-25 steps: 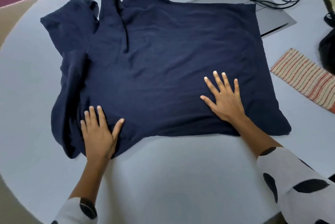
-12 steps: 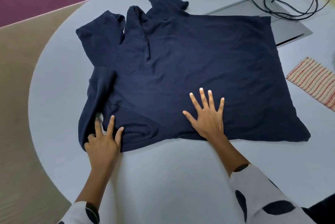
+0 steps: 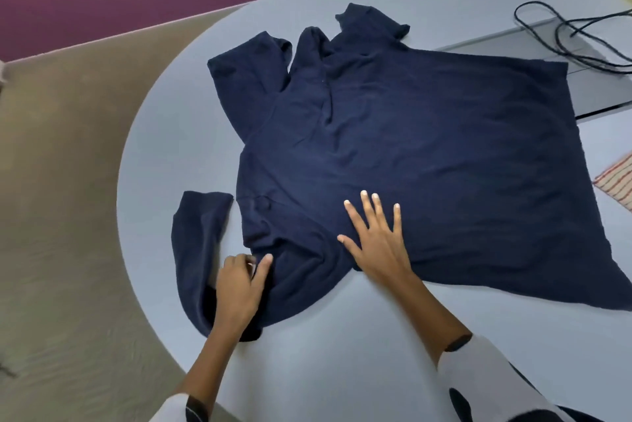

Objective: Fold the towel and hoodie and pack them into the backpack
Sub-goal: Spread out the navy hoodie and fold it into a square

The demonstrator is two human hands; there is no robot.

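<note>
Under both hands lies one soft, dark blue hoodie (image 3: pixel 403 141), spread flat on the round grey table (image 3: pixel 342 370). The right hand (image 3: pixel 379 243) presses on it with fingers spread wide. The left hand (image 3: pixel 239 288) curls its fingers and pinches the cloth by the near sleeve (image 3: pixel 195 243). Far to the right of the right hand peeks one striped towel (image 3: pixel 615 182).

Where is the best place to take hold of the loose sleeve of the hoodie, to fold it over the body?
Probably at the cuff end of the near sleeve, coming from the left. It lies clear of the hoodie body, free on the table, so fingers can slip under its edge.
</note>
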